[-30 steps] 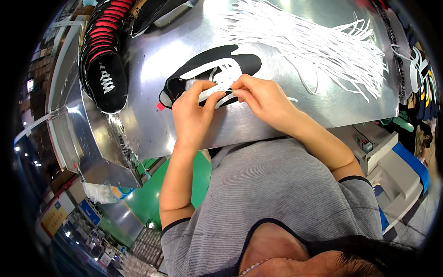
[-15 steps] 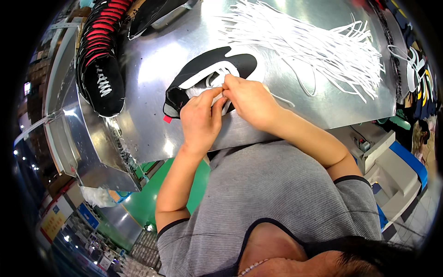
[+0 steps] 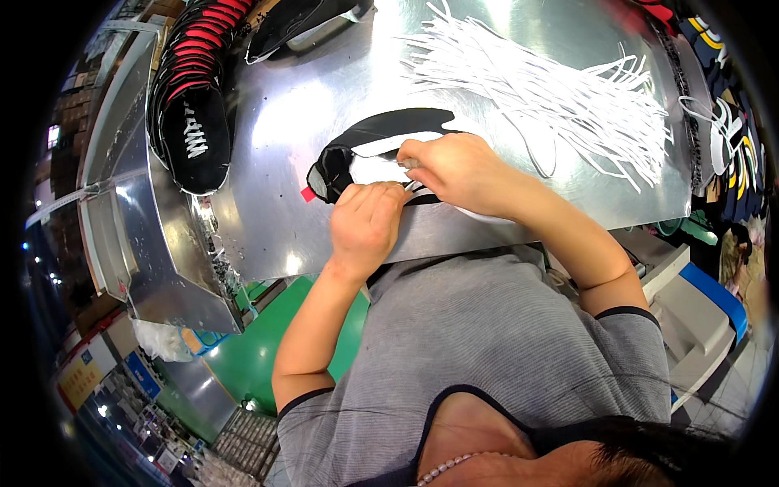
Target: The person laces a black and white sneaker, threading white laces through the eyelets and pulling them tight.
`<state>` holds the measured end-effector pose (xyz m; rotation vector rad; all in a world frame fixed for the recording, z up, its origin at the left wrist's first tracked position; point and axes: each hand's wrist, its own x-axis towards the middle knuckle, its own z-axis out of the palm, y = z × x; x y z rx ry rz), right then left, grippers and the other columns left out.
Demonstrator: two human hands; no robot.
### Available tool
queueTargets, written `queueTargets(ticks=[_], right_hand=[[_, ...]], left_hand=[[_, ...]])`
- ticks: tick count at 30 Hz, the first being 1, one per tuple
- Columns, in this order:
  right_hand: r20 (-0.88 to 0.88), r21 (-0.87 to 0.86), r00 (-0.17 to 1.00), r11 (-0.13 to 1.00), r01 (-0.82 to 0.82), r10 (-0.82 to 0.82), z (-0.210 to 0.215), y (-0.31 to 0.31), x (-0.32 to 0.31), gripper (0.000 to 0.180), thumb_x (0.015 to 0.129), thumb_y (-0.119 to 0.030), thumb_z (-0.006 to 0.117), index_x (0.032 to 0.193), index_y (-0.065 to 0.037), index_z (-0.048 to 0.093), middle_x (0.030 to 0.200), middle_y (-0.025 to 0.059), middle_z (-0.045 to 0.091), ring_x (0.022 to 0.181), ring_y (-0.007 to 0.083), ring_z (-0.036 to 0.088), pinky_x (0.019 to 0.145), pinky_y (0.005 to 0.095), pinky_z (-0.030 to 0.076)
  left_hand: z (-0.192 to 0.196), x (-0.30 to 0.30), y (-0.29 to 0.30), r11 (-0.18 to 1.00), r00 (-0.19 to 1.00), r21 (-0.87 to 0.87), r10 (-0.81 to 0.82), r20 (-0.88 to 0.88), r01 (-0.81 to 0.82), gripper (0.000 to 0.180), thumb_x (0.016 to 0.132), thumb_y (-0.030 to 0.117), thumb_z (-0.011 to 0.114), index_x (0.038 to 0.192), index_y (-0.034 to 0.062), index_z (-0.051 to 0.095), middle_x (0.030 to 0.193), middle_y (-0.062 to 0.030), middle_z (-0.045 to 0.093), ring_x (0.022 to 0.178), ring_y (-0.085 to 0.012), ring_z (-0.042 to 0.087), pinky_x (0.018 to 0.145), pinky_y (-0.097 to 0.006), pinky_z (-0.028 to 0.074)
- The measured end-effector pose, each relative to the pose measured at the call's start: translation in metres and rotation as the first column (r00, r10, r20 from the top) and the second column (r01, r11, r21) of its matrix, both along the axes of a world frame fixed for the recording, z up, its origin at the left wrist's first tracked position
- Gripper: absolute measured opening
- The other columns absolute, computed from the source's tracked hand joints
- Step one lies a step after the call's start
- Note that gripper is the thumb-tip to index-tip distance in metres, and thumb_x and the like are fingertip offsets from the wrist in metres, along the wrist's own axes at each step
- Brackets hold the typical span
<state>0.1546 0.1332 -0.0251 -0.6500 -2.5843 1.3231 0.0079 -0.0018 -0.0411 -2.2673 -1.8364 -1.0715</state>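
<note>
A black-and-white shoe upper with a small red tab at its heel lies on the metal table in front of me. My left hand is closed on its near edge, fingers curled over the side by the eyelets. To its right, my right hand is bent in a pinch over the upper's opening, on a white shoelace that trails out beneath the palm. The fingertips partly hide the lace and the eyelets.
A large bundle of white laces spreads over the metal table at the back right. A long row of nested black uppers with red linings stands at the left. Another black upper lies at the back. More dark uppers hang at the far right.
The upper has turned and shifted slightly right and nearer. My hands have moved apart a little, the left to the near edge; the trailing lace is drawn in close beneath my right hand.
</note>
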Motion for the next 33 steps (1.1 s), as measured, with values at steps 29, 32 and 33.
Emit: queueTargets(ticks=[29,32,33], right_hand=[[-0.191,-0.336,0.923,0.905,0.259,-0.335,0.006,-0.006,0.016,0.017,0.097,-0.015,0.059,0.106,-0.001,0.056,0.086,0.0122,0.068,0.074,0.0232,0.065,0.068,0.0332,0.05],[-0.158,-0.39,0.921,0.879,0.272,-0.355,0.005,-0.002,0.014,0.014,0.096,-0.012,0.059,0.104,-0.001,0.056,0.083,0.0121,0.068,0.072,0.0224,0.065,0.066,0.0328,0.05],[-0.18,-0.369,0.919,0.89,0.268,-0.351,0.004,-0.003,0.013,0.014,0.096,-0.012,0.059,0.104,-0.001,0.057,0.082,0.0121,0.068,0.071,0.0221,0.065,0.065,0.0324,0.05]], left_hand=[[0.011,0.01,0.014,0.806,0.601,-0.462,0.587,0.542,-0.371,0.032,0.08,0.017,0.08,0.103,0.0033,0.063,0.071,-0.0051,0.06,0.06,-0.0139,0.055,0.059,-0.029,0.046],[0.014,0.014,0.016,0.795,0.673,-0.451,0.594,0.44,-0.406,0.033,0.08,0.018,0.08,0.104,0.0034,0.063,0.076,-0.0059,0.063,0.061,-0.0145,0.057,0.059,-0.03,0.047],[0.013,0.014,0.016,0.813,0.672,-0.426,0.573,0.47,-0.396,0.033,0.079,0.018,0.08,0.104,0.0033,0.063,0.078,-0.006,0.064,0.062,-0.0148,0.057,0.059,-0.03,0.047]])
